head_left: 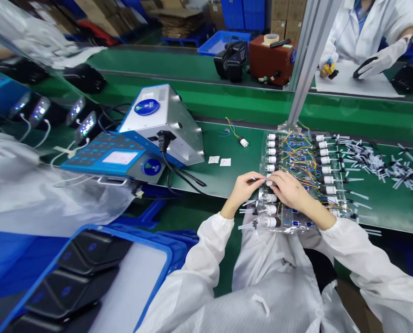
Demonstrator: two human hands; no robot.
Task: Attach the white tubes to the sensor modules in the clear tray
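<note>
My left hand (247, 187) is closed in a pinch at the left edge of a clear plastic tray (289, 230). A small dark tip shows at its fingers, too small to name. Fingertips nearly meeting it, my right hand (289, 188) pinches a white cylindrical part (269, 182), mostly covered by the fingers. Two columns of such white cylindrical parts (271, 222) with black ends lie in the tray, and yellow, red and blue wires (301, 159) run between them. Black-and-white pieces with pale strips stick out from several of them.
Loose black-and-white strip pieces (376, 159) are heaped right of the tray. A single wired white part (243, 142) and two small white packets (225, 162) lie to the left, near a blue-and-silver machine (165, 125). A metal post (310, 60) rises behind. Co-workers sit left and across.
</note>
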